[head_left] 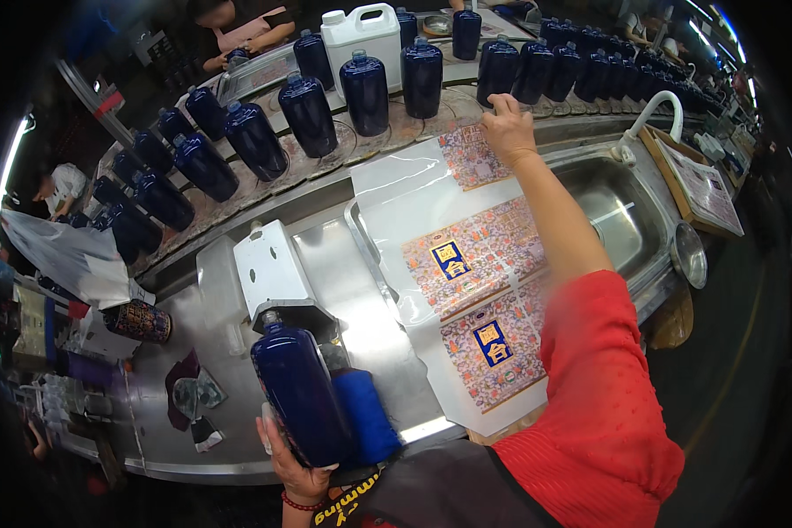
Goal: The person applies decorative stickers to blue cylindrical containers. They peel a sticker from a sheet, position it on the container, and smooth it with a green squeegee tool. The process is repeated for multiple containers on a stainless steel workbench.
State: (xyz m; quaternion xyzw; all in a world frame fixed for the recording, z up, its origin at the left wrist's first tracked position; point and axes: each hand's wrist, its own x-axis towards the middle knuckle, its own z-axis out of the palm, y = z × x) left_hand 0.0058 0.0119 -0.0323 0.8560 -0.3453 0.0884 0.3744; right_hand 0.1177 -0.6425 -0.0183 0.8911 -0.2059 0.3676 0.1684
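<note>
My left hand [292,466] is wrapped round the lower end of a dark blue glass bottle [297,392], which leans with its neck pointing away from me. Stretched far forward, my right hand [508,132] has its fingers closed at the far edge of a floral label sheet [473,160], though the fingertips' grip is partly hidden. Nearer to me lie more floral printed sheets [466,255] with blue and gold panels, on white backing. A blue cloth pad [367,414] sits right beside the held bottle, and a white stand [271,264] is beyond its neck.
Dark blue bottles [364,92] line a curved conveyor across the far side, with a white jug [361,40] behind. At right are a steel sink [629,229], a white tap [656,114] and a metal bowl [689,255]. Another person's hands [253,44] work beyond the conveyor.
</note>
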